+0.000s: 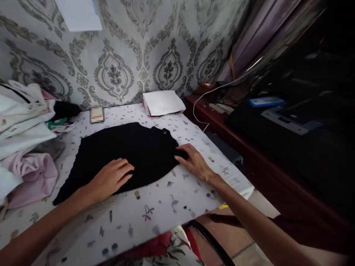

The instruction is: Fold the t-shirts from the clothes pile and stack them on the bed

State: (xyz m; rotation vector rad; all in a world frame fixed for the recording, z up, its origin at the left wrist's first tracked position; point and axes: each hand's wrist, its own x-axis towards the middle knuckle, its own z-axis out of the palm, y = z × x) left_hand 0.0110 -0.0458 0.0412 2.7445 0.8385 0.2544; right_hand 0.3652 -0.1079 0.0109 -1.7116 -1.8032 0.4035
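Note:
A black garment (124, 147) lies spread out on the white patterned tablecloth (163, 214), its wider end to the left. On its near edge rests my left hand (112, 179), palm down with the fingers stretched over the fabric. My right hand (194, 160) is at the narrower right end, thumb and forefinger closed around a bit of the black cloth there. The exact kind of garment cannot be made out.
A heap of white and pink clothes (27, 147) stands at the left. Near the wall are a small box (97, 114) and a white packet (163, 103). Beside the table's right edge runs a dark wooden cabinet (235, 136) with a white cable (195, 111).

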